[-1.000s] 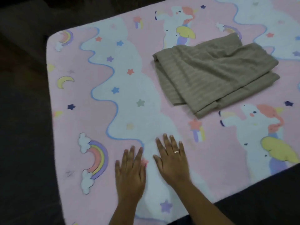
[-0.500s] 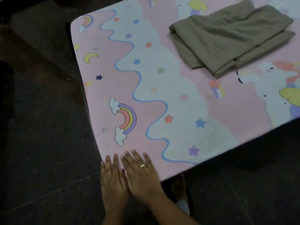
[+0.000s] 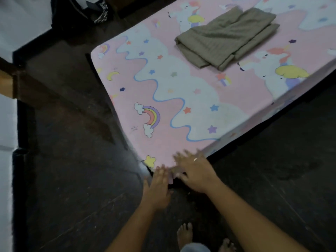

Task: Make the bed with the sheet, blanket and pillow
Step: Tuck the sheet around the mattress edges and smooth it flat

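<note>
Both hands down at the near corner of the pink unicorn sheet [image 3: 181,99]: left hand [image 3: 158,188] flat, fingers straight against the corner's edge; right hand [image 3: 195,171] spread wide on top, ring showing, blurred. Folded brown blanket [image 3: 227,39] lying farther up the bed, well apart. Bare feet [image 3: 184,233] on dark floor [image 3: 72,179].
</note>
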A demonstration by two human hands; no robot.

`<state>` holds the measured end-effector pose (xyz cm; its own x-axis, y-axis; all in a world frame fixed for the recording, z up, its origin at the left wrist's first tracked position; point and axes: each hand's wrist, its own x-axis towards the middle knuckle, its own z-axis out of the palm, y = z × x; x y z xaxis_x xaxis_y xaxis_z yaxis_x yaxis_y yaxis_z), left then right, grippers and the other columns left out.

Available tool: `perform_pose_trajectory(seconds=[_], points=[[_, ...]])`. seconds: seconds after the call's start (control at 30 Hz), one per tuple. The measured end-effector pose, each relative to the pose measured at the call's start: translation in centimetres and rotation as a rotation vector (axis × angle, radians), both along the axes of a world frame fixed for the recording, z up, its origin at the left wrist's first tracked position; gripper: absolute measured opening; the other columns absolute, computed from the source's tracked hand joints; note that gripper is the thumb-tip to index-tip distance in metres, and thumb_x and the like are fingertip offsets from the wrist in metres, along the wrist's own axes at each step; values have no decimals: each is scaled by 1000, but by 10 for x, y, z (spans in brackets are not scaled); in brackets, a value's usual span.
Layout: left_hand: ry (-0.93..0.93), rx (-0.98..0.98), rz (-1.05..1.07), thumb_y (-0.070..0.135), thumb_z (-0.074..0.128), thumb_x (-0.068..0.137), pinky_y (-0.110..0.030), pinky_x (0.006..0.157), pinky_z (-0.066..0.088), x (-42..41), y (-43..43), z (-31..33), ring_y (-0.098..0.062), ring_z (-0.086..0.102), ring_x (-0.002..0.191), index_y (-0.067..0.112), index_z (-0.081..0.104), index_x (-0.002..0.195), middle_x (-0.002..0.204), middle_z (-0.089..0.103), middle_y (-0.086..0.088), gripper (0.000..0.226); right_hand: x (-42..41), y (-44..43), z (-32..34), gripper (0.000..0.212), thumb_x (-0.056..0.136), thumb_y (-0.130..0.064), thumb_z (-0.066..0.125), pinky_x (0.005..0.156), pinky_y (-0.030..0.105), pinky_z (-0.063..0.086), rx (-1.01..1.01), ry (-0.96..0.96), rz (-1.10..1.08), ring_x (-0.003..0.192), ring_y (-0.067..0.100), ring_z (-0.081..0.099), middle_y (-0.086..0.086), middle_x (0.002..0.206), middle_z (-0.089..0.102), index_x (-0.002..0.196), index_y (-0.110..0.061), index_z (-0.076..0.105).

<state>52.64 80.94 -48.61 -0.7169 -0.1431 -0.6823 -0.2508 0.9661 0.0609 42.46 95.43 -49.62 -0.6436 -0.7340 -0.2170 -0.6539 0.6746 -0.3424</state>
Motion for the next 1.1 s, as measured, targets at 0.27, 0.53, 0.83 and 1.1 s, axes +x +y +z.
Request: perform_pose_trajectory(seconds=[0.27, 0.53, 0.83, 1.1], points=[[508, 258, 274, 20, 32, 99, -41, 111, -12, 7, -22, -13, 1, -29, 135, 38, -1, 147, 149, -19, 23, 61, -26, -44, -31, 73, 91, -60, 8, 112, 47, -10, 139, 105, -346, 147, 21, 4, 2, 160, 7, 153, -20, 9], [799, 402, 617, 17, 47, 95, -40, 117, 7, 7, -179, -5, -3, -10, 140, 35, 18, 146, 152, -3, 20, 61, 52, -251, -33, 55, 99, -41, 27, 116, 55, 12, -82, -118, -236, 146, 23, 15, -8, 156, 24, 151, -21, 24], [729, 238, 367, 12, 59, 90, -51, 112, 21, 13, -370, 1, -26, 5, 143, 18, 37, 143, 158, 10, -1, 58, -77, -261, -33, 58, 102, -38, 31, 117, 40, 10, -177, 7, -912, 147, 22, 8, 4, 160, 11, 152, -17, 10], [725, 438, 269, 21, 52, 94, -41, 113, 14, -90, -376, -9, -4, -11, 140, 29, 28, 146, 152, -7, 20, 58, -129, -324, -60, 63, 97, -53, 24, 117, 48, 8, 115, 72, -951, 146, 24, 11, -1, 159, 15, 152, -23, 16]])
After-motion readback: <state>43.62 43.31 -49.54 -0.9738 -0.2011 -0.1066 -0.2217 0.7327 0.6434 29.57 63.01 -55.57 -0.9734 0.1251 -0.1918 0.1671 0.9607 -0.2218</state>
